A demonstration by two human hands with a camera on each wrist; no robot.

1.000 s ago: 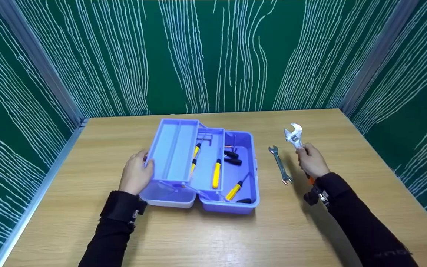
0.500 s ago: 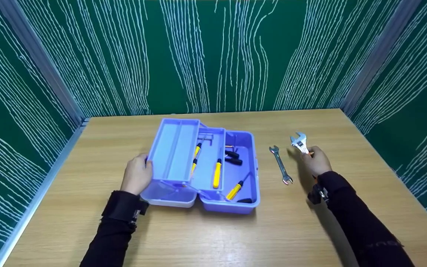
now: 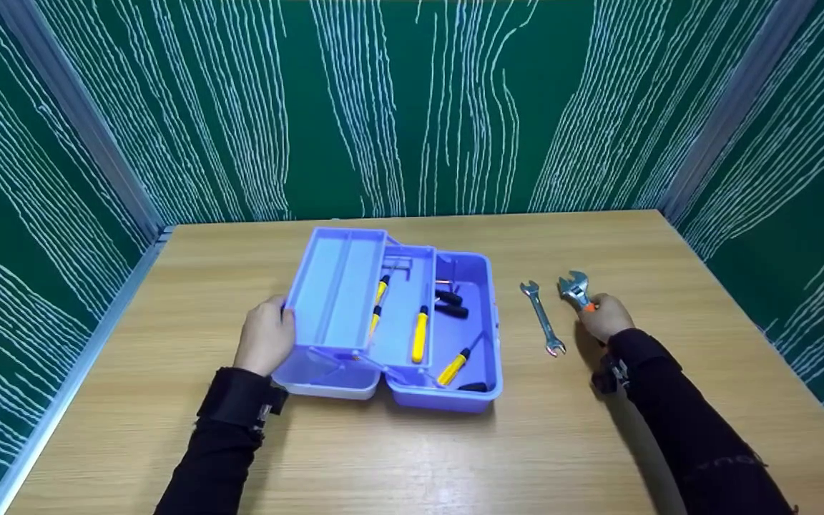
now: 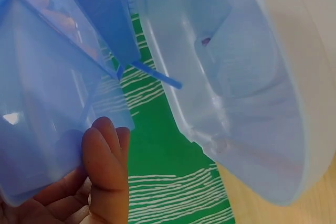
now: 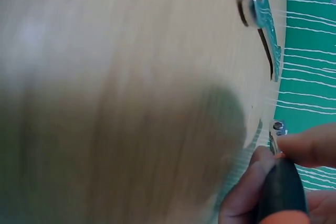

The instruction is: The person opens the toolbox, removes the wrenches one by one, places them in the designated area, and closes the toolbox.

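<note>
1. The right hand (image 3: 604, 317) grips the adjustable wrench (image 3: 575, 288) by its dark, orange-tipped handle, fingers (image 5: 247, 192) curled round it; the wrench head sits low over the worktop (image 3: 412, 443), on the right side, just right of the flat spanner (image 3: 542, 317). Whether the head already touches the wood I cannot tell.

2. The left hand (image 3: 265, 336) holds the left edge of the raised tray (image 3: 337, 286) of the open blue toolbox (image 3: 448, 390), fingers (image 4: 105, 161) curled against the tray's clear wall. That hold looks to be steadying the box.

3. To handle the wrench well here, I would judge it best to bring the head down flat and parallel to the spanner, apart from it, so the two do not knock or overlap.

4. Let the heavy head end meet the wood first, then lower the handle; loosen the fingers only once the whole length rests.

5. Keep the left hand's grip light: the tray stands on thin hinged arms, and a hard pull could tip the box or shake the yellow-handled screwdrivers (image 3: 419, 335) lying in it.

6. The right wrist view is blurred, so the exact gap under the wrench is unclear.
</note>
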